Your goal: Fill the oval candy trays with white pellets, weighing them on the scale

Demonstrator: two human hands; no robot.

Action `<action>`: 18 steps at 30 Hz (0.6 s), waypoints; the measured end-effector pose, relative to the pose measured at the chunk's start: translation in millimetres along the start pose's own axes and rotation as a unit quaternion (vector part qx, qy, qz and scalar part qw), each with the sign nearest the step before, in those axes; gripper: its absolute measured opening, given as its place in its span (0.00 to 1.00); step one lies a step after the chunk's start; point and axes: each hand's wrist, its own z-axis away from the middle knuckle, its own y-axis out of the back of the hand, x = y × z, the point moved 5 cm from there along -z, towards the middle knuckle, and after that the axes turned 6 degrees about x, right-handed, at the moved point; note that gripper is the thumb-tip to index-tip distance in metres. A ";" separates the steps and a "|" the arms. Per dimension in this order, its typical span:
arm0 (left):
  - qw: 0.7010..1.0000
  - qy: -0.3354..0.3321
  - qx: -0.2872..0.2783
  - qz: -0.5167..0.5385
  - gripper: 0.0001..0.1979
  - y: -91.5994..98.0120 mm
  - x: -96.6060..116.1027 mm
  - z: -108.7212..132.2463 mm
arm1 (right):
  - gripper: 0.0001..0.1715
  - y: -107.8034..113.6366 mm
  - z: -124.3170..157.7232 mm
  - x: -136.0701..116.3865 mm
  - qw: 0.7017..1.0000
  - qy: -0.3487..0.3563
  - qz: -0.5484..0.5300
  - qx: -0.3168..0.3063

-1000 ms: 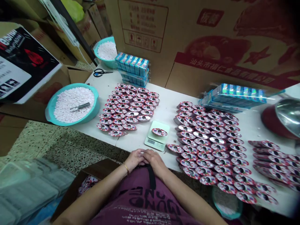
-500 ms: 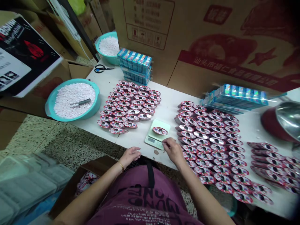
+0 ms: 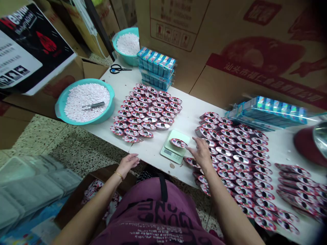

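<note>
Shiny oval tin [image 3: 178,143] atop scale [image 3: 174,148]

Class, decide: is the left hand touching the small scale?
Apart. The head view shows bare white table between the left hand and the scale.

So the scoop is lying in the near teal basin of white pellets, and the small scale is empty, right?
Not quite. The head view shows the scoop in the near teal basin, but the small scale is not empty: one oval foil pack sits on it.

scale [image 3: 175,148]: table [image 3: 153,149] centre, one tin [image 3: 178,143] on it | tin rows [image 3: 146,114] left | basin [image 3: 85,101] further left
</note>
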 end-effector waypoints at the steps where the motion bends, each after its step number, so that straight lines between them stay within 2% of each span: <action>1: 1.000 0.001 0.009 -0.002 0.24 6.6 -1.2 -3.0 | 0.30 -1.2 1.4 2.8 1.000 0.006 0.010 -0.015; 6: 1.000 0.005 0.018 0.010 0.23 22.8 -4.0 -12.2 | 0.36 -12.4 6.1 -0.9 0.997 0.016 0.035 -0.061; 13: 1.000 0.006 0.011 0.004 0.23 22.9 -9.6 -13.9 | 0.35 -24.1 3.0 -14.2 0.994 0.009 0.057 -0.092; 18: 1.000 0.012 0.018 0.014 0.23 36.7 -15.7 -17.1 | 0.33 -32.8 -2.2 -25.7 0.993 0.013 0.057 -0.107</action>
